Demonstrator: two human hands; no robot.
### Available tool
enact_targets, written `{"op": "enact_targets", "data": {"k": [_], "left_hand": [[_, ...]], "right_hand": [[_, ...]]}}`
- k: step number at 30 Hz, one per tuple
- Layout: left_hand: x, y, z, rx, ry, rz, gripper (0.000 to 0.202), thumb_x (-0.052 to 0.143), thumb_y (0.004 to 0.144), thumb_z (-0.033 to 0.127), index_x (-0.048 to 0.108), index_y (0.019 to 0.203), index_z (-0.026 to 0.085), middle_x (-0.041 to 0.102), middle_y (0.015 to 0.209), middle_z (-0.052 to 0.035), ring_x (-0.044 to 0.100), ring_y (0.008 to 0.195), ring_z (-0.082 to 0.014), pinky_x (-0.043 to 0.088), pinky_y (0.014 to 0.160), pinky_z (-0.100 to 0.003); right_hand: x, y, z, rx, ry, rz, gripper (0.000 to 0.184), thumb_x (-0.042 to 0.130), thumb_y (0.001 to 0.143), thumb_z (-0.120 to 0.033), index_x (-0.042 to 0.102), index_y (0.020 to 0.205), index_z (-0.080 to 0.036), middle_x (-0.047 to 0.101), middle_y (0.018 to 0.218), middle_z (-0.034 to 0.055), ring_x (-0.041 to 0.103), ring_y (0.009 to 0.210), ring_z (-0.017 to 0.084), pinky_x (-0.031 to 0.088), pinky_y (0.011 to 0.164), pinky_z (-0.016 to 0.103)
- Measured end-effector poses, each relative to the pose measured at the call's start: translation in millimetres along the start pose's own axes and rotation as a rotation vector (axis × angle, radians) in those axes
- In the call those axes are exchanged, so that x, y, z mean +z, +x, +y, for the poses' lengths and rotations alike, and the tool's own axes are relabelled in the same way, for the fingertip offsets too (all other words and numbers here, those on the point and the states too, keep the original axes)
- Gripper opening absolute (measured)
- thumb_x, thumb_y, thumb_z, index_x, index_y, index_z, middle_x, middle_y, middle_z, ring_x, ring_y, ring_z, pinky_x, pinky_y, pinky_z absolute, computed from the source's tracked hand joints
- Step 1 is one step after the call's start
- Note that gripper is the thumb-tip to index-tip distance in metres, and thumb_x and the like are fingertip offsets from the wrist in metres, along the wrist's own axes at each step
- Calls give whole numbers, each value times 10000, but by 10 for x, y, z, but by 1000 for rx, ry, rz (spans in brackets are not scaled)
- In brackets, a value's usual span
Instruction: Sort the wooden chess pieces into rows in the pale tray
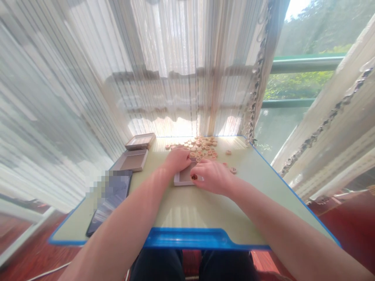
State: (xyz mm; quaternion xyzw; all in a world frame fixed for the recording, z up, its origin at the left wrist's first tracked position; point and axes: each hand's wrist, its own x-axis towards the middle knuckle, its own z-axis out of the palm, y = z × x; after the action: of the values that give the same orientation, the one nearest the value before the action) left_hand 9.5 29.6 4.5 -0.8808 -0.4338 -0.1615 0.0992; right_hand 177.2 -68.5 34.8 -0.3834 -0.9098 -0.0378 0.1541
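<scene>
A small grey box (pixel 183 177) lies in the middle of the pale green table (pixel 205 210). My left hand (pixel 176 159) rests over the box's far left corner with its fingers curled against the pile of round wooden game pieces (pixel 199 146). My right hand (pixel 212 176) sits at the box's right edge. Its fingers are pinched on one round wooden piece with a red mark (pixel 194 176), held over the box. What lies inside the box is mostly hidden by my hands.
Two flat grey box parts (pixel 131 160) (pixel 140 141) lie at the table's far left. A dark phone or tablet (pixel 109 201) lies at the near left. Loose pieces (pixel 233 170) lie right of my hands. Sheer curtains hang behind. The table has a blue rim (pixel 187 238).
</scene>
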Motion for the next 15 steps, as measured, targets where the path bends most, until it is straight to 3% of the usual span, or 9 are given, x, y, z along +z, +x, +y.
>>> {"op": "enact_targets", "data": {"k": [8,15], "left_hand": [[-28,-10,13,4,-4,-7,132,487,702,190,614,670,180,634,761,-62,551,852,-220,443,774,-332],[-45,-9,16,-12,-19,-29,136,492,709,188,626,685,185,641,775,-65,560,865,-224,447,781,-339]], "right_hand": [[-17,-5,78,92,-43,-133,220,489,804,-195,704,785,-243,689,810,5,559,832,156,326,569,224],[-27,-23,145,73,-92,-117,276,470,782,-111,719,789,-230,686,810,28,557,823,171,369,670,246]]}}
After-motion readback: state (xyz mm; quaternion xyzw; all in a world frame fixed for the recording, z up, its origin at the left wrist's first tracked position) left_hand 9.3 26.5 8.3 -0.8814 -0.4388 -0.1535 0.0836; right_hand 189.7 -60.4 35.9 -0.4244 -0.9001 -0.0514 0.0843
